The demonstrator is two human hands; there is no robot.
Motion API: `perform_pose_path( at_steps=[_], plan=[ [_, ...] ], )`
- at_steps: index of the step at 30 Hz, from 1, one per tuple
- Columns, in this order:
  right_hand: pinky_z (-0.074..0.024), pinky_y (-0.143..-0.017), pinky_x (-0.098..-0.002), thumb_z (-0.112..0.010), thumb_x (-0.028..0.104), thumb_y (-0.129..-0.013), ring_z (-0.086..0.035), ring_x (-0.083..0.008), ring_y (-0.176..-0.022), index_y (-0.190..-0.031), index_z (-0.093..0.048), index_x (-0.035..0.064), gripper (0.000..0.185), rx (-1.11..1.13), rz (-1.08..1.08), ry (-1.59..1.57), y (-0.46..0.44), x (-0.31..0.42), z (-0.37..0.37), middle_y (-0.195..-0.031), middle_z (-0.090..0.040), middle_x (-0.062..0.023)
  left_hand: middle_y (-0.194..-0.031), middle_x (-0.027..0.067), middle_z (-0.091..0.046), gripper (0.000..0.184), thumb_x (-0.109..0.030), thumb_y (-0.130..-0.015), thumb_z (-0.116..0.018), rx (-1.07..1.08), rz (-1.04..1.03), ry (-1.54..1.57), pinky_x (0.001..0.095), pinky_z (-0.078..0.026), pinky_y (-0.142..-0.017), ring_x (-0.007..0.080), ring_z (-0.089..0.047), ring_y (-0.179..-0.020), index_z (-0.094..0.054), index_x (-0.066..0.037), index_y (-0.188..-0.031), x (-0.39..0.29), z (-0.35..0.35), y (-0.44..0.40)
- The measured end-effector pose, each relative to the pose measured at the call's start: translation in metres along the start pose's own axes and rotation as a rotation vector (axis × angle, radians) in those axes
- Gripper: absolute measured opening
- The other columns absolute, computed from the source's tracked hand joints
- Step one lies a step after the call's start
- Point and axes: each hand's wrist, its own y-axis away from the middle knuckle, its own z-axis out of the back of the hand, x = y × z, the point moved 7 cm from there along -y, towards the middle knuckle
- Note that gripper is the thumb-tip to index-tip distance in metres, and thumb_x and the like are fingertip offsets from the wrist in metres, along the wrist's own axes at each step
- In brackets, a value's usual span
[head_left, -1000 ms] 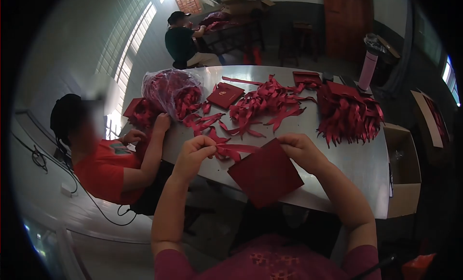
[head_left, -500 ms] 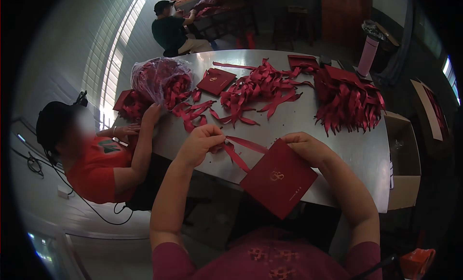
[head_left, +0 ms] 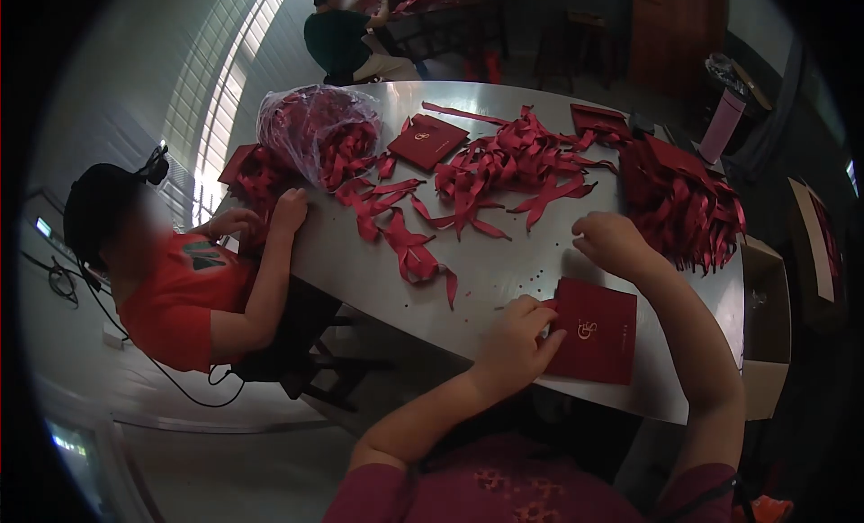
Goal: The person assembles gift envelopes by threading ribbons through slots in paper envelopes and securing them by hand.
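Observation:
A small dark red bag (head_left: 601, 329) with a gold emblem lies at the table's near edge, its front facing up. My left hand (head_left: 522, 338) is at its left edge, the thumb over the front and the fingers bent around the side. The bag's ribbon is not visible; my left hand may cover it. Above the table, beyond the bag, my right hand (head_left: 616, 244) is raised with fingers curled together. Whether it pinches something small cannot be seen. Loose red ribbons (head_left: 412, 253) lie to the left, past my left hand.
Red ribbons (head_left: 513, 167) heap mid-table beside another red bag (head_left: 428, 142). A stack of ribboned bags (head_left: 684, 199) stands right, near a pink bottle (head_left: 723, 127). A plastic sack (head_left: 315, 131) is left. A co-worker (head_left: 198, 280) sits left, another (head_left: 346, 37) behind. A cardboard box (head_left: 765, 334) stands right.
The bag has gone from tilted in the air to flat at the table edge. My left hand left the stretched ribbon for the bag's side. My right hand released the bag and moved up.

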Motion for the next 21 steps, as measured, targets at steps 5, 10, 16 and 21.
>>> perform_pose_path(
  at_steps=[5,10,16,21],
  plan=[
    [-0.0503,-0.074,-0.0466,-0.055,0.01,-0.083,-0.063,-0.036,-0.086,-0.091,-0.065,0.0075,0.013,-0.047,0.158,-0.069,-0.035,0.054,-0.008,-0.09,-0.062,-0.0147,-0.085,0.0148,-0.06,0.009,-0.002,-0.08,-0.067,-0.12,-0.019,-0.094,0.0379,-0.048,-0.066,0.0333,-0.06,-0.077,-0.064,0.0,-0.089,0.019,0.034,0.005],
    [-0.0469,-0.084,-0.0402,-0.056,0.012,-0.083,-0.063,-0.0241,-0.092,-0.095,-0.067,0.0144,0.017,-0.122,0.522,0.253,-0.08,0.094,-0.06,-0.096,-0.062,-0.0067,-0.083,0.0144,-0.061,0.005,0.0,-0.081,-0.065,-0.104,-0.068,-0.054,0.0376,-0.048,-0.065,0.0329,-0.06,-0.075,-0.062,0.0,-0.085,0.031,0.033,0.019],
    [-0.0474,-0.084,-0.0369,-0.057,0.018,-0.082,-0.063,-0.0219,-0.093,-0.086,-0.069,0.0145,0.013,0.08,0.753,0.494,-0.073,0.108,-0.087,-0.095,-0.062,-0.0056,-0.08,0.0142,-0.06,0.003,0.0,-0.082,-0.064,-0.111,-0.009,0.084,0.0357,-0.048,-0.067,0.0309,-0.06,-0.074,-0.062,0.001,-0.083,0.039,0.037,0.026],
    [-0.0497,-0.08,-0.0365,-0.062,0.013,-0.08,-0.064,-0.0254,-0.089,-0.083,-0.065,0.0102,0.005,-0.214,0.798,0.193,-0.031,0.124,-0.024,-0.095,-0.062,-0.0074,-0.081,0.0143,-0.06,0.003,-0.001,-0.084,-0.063,-0.128,-0.019,0.101,0.0337,-0.047,-0.067,0.028,-0.061,-0.074,-0.063,0.001,-0.086,0.031,0.032,0.026]
  ],
)
